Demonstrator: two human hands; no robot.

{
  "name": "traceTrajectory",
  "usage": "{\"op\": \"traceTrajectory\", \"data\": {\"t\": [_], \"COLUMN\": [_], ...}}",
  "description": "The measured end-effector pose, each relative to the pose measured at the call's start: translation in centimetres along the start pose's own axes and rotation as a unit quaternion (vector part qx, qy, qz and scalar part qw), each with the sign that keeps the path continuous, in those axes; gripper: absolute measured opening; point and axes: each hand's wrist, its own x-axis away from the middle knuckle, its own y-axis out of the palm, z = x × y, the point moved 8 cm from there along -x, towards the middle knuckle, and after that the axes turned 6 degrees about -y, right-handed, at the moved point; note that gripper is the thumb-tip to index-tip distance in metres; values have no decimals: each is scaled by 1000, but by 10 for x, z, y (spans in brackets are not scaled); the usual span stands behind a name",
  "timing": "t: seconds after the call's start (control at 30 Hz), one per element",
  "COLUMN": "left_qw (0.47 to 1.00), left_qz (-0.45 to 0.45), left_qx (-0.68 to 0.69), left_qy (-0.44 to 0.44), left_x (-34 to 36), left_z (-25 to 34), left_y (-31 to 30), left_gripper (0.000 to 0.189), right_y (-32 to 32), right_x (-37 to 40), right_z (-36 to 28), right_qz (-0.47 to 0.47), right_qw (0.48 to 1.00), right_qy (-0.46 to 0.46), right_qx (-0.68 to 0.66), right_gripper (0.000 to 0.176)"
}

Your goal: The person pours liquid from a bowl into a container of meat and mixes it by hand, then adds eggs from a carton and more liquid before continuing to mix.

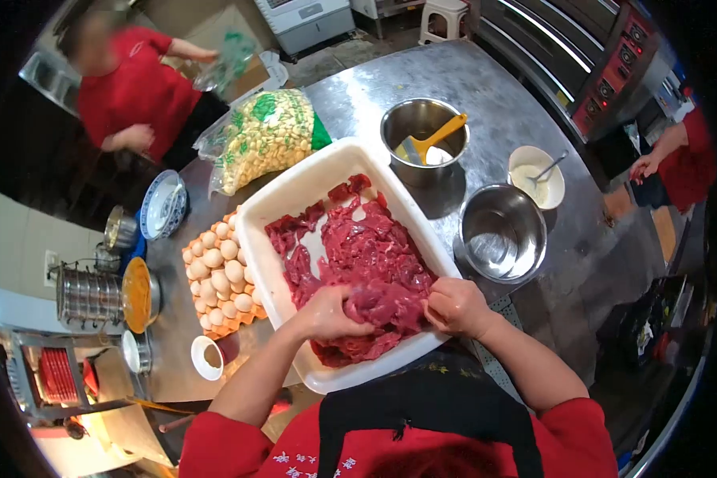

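Note:
Raw red meat in thin pieces lies in a white plastic tub, heaped toward the middle and near side. My left hand is closed around a clump of it at the near end, its fingertips partly buried. At the tub's right wall my right hand is closed, fingers curled and pinching the edge of the same clump. Some white tub floor shows between the pieces.
Eggs in an orange tray and a bag of peeled garlic-like cloves stand left. A steel pot with a yellow-handled brush, a steel bowl and a white bowl with a spoon stand right. Two other people are nearby.

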Motion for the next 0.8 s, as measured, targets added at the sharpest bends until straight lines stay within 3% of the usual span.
{"op": "traceTrajectory", "data": {"t": [0.07,0.13,0.2,0.23,0.3,0.33,0.4,0.47,0.53,0.57,0.67,0.8], "left_qw": [993,949,877,877,877,863,914,952,961,944,882,941], "left_qz": [111,267,380,381,283,318,270,208,218,316,433,257], "left_qx": [-37,-164,-241,-241,-179,-188,77,181,31,-45,-99,-119], "left_qy": [-34,-42,-170,-168,-343,-343,-292,-131,-168,-89,-156,-186], "left_x": [-7,-27,-41,-51,-65,-70,-89,-116,-125,-138,-153,-213], "left_z": [-10,-42,-96,-101,-136,-131,-127,-89,-53,-46,-29,-57], "left_y": [-40,-98,-142,-145,-138,-127,-95,-56,-50,-54,-88,-87], "left_gripper": [73,80,78,78,86,80,83,84,81,77,62,53], "right_y": [0,2,0,0,-3,-3,-4,-4,-3,-3,-3,0], "right_x": [2,3,3,2,0,0,-1,0,0,0,0,-1], "right_z": [2,2,4,3,2,2,1,1,2,0,0,3], "right_qz": [10,13,21,18,17,13,16,21,18,15,8,0], "right_qw": [1000,1000,1000,1000,1000,1000,1000,999,1000,1000,1000,1000], "right_qy": [7,4,16,15,11,8,13,21,17,9,8,13], "right_qx": [-1,-9,-4,-4,-4,-7,-8,-10,-15,-13,-11,-9], "right_gripper": [22,24,24,24,23,22,22,21,21,21,22,24]}}
